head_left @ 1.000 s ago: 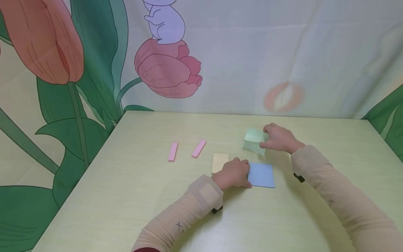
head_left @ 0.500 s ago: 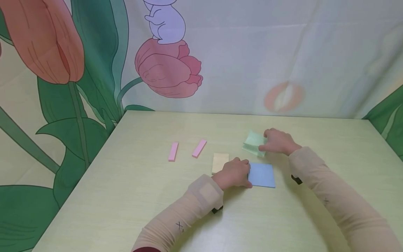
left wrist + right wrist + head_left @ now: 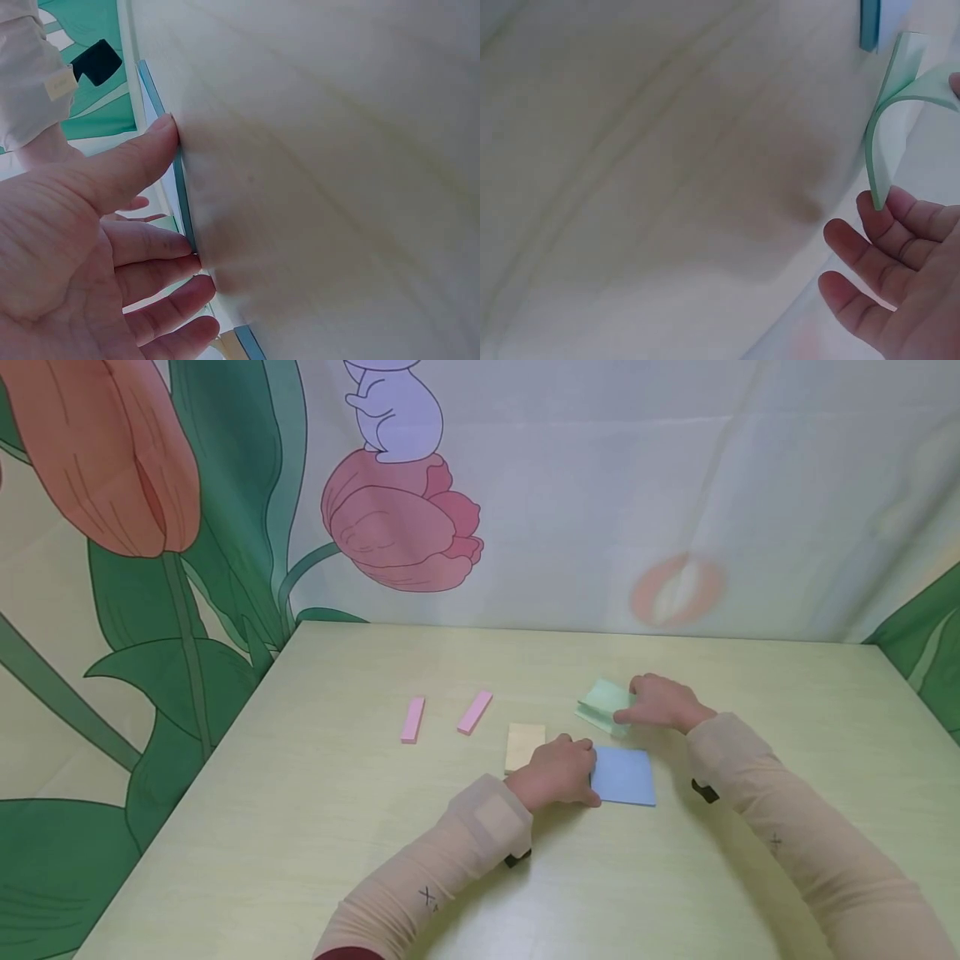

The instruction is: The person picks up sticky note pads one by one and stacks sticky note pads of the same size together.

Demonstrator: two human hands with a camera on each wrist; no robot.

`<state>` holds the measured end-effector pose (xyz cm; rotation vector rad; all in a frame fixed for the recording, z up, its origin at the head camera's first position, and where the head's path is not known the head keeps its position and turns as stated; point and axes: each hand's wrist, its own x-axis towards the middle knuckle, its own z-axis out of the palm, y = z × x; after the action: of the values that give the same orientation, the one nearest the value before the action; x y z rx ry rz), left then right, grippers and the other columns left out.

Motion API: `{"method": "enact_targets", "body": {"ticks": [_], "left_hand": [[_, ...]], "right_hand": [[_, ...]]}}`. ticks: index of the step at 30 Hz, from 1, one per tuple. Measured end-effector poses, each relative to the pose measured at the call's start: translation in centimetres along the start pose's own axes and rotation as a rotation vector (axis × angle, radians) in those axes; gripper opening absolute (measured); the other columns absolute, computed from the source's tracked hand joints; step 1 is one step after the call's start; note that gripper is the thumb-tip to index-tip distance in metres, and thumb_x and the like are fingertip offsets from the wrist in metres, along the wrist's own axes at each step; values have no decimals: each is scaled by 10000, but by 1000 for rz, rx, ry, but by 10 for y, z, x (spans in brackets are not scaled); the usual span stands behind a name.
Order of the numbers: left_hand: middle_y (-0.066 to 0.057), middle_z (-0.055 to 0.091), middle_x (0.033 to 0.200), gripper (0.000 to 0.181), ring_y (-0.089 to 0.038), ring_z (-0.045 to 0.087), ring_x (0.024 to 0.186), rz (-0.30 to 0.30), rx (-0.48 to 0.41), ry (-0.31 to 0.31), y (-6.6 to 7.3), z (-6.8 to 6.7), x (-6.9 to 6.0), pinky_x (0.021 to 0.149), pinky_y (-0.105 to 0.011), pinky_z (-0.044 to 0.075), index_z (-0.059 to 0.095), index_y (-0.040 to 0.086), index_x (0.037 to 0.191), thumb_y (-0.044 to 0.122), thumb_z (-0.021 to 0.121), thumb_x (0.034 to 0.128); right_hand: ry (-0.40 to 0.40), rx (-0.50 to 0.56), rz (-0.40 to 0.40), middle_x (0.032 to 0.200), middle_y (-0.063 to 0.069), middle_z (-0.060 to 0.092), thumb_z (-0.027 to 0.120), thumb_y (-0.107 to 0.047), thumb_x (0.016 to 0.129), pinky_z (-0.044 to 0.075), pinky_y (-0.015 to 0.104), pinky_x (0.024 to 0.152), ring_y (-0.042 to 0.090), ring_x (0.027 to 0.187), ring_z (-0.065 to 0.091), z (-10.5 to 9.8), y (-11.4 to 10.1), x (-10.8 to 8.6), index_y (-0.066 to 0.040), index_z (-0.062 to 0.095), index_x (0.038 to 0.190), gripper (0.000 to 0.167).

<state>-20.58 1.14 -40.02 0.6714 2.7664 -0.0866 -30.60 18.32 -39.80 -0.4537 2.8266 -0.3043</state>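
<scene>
In the head view my right hand (image 3: 660,702) holds a green sticky-note pad (image 3: 602,695) by its right side. In the right wrist view, the green pad (image 3: 883,154) is bent into a curve between thumb and fingertips. My left hand (image 3: 558,771) is at the left edge of a flat blue sticky-note pad (image 3: 624,776) on the table. The left wrist view shows its thumb and fingertips gripping along that blue pad's edge (image 3: 181,187). Just left of this hand, and partly covered by it, lies a pale yellow pad (image 3: 524,747).
Two narrow pink strips (image 3: 412,720) (image 3: 475,713) lie apart on the pale table (image 3: 300,827), left of the yellow pad. Behind the table's far edge hangs a curtain (image 3: 555,510) printed with flowers.
My right hand has moved slightly toward the front. The green pad has gone lower and bent inward in its grip. The left hand and the blue pad have stayed in place.
</scene>
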Motion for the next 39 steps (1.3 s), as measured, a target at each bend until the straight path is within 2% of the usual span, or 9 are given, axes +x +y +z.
{"method": "enact_targets", "body": {"ticks": [8, 14, 23, 32, 39], "left_hand": [[81, 508, 1131, 553, -119, 456, 916, 4, 8, 1, 0, -1, -1, 635, -249, 444, 556, 163, 1145, 510, 638, 722], [83, 506, 1134, 566, -121, 458, 923, 10, 18, 11, -1, -1, -2, 632, -253, 448, 548, 162, 1156, 516, 634, 723], [84, 504, 1123, 579, -122, 457, 933, 10, 22, 14, 0, 0, -1, 637, -256, 446, 540, 167, 1172, 520, 630, 723], [81, 502, 1128, 572, -124, 452, 941, 15, 23, 18, -1, 0, -1, 642, -258, 448, 544, 163, 1166, 519, 629, 726], [75, 505, 1141, 571, -129, 459, 935, 21, 23, 23, -1, 1, -1, 640, -263, 453, 547, 157, 1160, 518, 629, 725]], "right_hand": [[-10, -13, -1, 858, 104, 544, 553, -474, 702, 361, 259, 531, 198, 706, 465, 4, -2, -1, -3, 520, 926, 522], [3, -55, 40, 869, 116, 536, 565, -518, 671, 376, 288, 517, 219, 720, 474, 8, -7, -3, -10, 527, 915, 564], [-18, -171, 91, 909, 146, 510, 553, -527, 668, 399, 415, 648, 275, 789, 475, 17, -16, -3, -1, 524, 934, 590], [-59, -166, 109, 988, 185, 501, 556, -569, 705, 392, 485, 735, 311, 860, 468, 14, -20, -7, 15, 562, 1002, 655], [-76, -177, 117, 976, 184, 507, 560, -592, 704, 387, 470, 736, 304, 841, 471, 12, -23, -12, 22, 554, 1018, 690]]}}
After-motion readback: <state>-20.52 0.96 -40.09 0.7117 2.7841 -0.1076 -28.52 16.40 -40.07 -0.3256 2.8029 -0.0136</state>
